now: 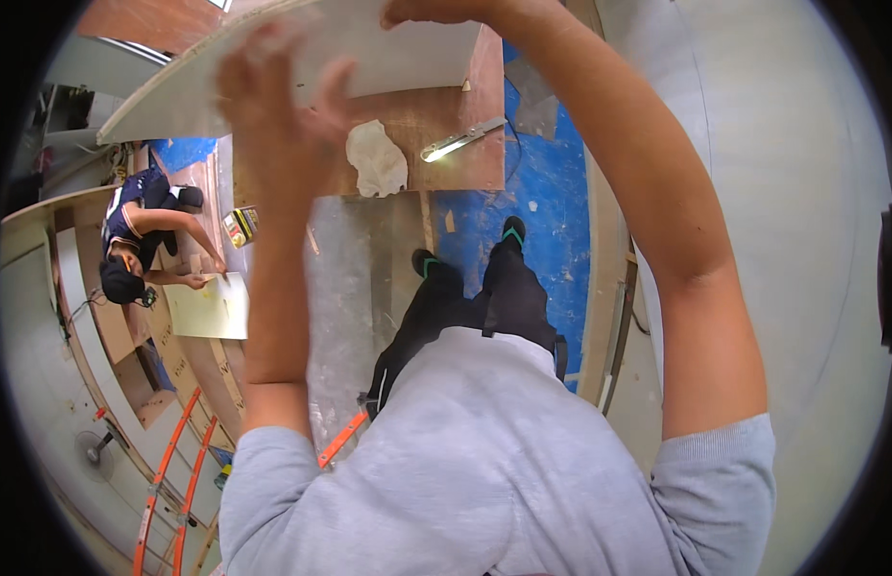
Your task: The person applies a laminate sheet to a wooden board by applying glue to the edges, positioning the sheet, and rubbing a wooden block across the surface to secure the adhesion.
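Both my arms are raised toward the top of the head view. My left hand (285, 96) is blurred, its fingers spread with nothing visible in them. Behind it is a large pale panel (172, 101) with a rough edge; whether the hand touches it I cannot tell. My right hand (441, 10) is cut off by the top edge, beside the same panel, and its fingers are mostly hidden. Below the panel, a brown plywood surface (446, 178) bears a crumpled whitish cloth or paper (377, 161) and a lit slim lamp (462, 140).
At left a crouching person (144, 226) handles a pale yellow sheet (211, 307), near a yellow-and-black container (241, 227). An orange ladder (168, 470) and a fan (96, 455) stand lower left. Blue sheeting (552, 240) covers floor by my feet; a pale wall (801, 240) rises at right.
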Demonstrator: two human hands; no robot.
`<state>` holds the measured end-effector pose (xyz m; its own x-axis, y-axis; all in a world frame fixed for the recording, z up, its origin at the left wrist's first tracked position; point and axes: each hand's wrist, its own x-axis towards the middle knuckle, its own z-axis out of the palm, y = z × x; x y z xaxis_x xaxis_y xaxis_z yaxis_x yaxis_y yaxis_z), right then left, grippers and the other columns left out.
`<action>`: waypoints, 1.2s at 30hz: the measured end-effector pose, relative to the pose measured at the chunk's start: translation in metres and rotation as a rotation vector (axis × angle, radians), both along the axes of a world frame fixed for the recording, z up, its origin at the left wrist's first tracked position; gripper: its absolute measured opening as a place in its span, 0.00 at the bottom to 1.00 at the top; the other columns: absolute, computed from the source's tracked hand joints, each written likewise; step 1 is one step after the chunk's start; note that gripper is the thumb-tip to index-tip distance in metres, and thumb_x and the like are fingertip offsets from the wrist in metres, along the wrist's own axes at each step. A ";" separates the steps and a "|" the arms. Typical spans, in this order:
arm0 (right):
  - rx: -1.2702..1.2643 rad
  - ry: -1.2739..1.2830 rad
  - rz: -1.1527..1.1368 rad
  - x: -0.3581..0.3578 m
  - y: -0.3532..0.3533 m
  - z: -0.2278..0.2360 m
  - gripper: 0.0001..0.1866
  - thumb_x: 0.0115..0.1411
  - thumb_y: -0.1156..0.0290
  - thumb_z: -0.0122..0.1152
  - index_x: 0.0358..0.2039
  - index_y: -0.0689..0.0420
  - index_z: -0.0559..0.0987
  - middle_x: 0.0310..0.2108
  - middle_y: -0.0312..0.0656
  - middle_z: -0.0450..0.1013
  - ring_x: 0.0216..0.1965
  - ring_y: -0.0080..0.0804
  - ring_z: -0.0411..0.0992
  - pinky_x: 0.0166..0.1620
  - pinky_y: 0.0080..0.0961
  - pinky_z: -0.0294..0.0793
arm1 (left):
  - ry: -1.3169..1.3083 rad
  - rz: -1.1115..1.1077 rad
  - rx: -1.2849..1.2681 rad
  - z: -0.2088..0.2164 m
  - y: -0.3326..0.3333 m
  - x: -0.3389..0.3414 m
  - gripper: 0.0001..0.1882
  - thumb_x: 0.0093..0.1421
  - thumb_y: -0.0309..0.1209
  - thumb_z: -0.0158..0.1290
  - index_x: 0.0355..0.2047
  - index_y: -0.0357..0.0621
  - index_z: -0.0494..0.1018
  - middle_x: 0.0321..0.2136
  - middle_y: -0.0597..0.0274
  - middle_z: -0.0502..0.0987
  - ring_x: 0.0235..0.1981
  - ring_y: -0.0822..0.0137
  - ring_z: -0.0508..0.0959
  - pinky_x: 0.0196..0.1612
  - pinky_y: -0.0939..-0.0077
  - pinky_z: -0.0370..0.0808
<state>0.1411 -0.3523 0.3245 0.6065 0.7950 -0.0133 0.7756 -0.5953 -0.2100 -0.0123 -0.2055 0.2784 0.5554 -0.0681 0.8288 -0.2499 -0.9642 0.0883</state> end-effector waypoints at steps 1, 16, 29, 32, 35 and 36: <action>0.018 0.023 -0.011 -0.002 -0.003 0.005 0.38 0.55 0.59 0.75 0.64 0.58 0.72 0.46 0.58 0.81 0.50 0.55 0.79 0.52 0.49 0.78 | -0.003 0.021 0.114 0.024 0.014 0.011 0.19 0.55 0.32 0.69 0.47 0.43 0.78 0.42 0.54 0.81 0.44 0.48 0.79 0.46 0.56 0.75; 0.951 0.449 -0.454 0.028 -0.189 -0.213 0.09 0.64 0.70 0.63 0.43 0.55 0.85 0.43 0.43 0.82 0.44 0.40 0.79 0.48 0.34 0.76 | 0.866 -0.015 0.117 0.044 0.069 0.084 0.20 0.61 0.36 0.64 0.50 0.42 0.73 0.41 0.46 0.81 0.43 0.43 0.79 0.46 0.54 0.73; 0.188 0.077 0.031 -0.021 -0.122 -0.334 0.30 0.71 0.42 0.48 0.65 0.46 0.74 0.73 0.38 0.62 0.77 0.44 0.50 0.72 0.64 0.48 | 0.985 -0.012 -0.442 0.099 0.145 0.102 0.11 0.65 0.19 0.56 0.48 0.34 0.75 0.39 0.69 0.78 0.43 0.77 0.73 0.50 0.83 0.69; -0.057 -0.078 -0.245 0.002 -0.131 -0.327 0.30 0.70 0.45 0.51 0.68 0.45 0.72 0.74 0.42 0.60 0.78 0.44 0.48 0.72 0.66 0.44 | 0.948 -0.039 -0.472 0.111 0.187 0.105 0.10 0.66 0.19 0.55 0.48 0.36 0.76 0.40 0.71 0.78 0.43 0.78 0.73 0.51 0.84 0.68; -0.098 -0.125 -0.881 0.032 -0.142 -0.297 0.28 0.70 0.51 0.55 0.66 0.50 0.73 0.68 0.45 0.68 0.72 0.45 0.60 0.70 0.59 0.57 | 0.880 -0.086 -0.542 0.115 0.213 0.103 0.09 0.68 0.21 0.55 0.48 0.37 0.76 0.40 0.72 0.78 0.43 0.80 0.72 0.52 0.84 0.67; 0.094 0.052 -0.806 0.037 -0.140 -0.293 0.28 0.69 0.54 0.57 0.66 0.52 0.74 0.65 0.45 0.71 0.68 0.45 0.65 0.67 0.54 0.62 | 0.871 -0.111 -0.557 0.115 0.220 0.107 0.09 0.68 0.22 0.55 0.48 0.36 0.77 0.40 0.72 0.78 0.44 0.79 0.73 0.52 0.84 0.67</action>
<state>0.1779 -0.4927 0.0316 0.9935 0.1129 -0.0119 0.1036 -0.9448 -0.3109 0.0946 0.0150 0.3939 0.9908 0.1143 0.0727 0.0297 -0.7070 0.7066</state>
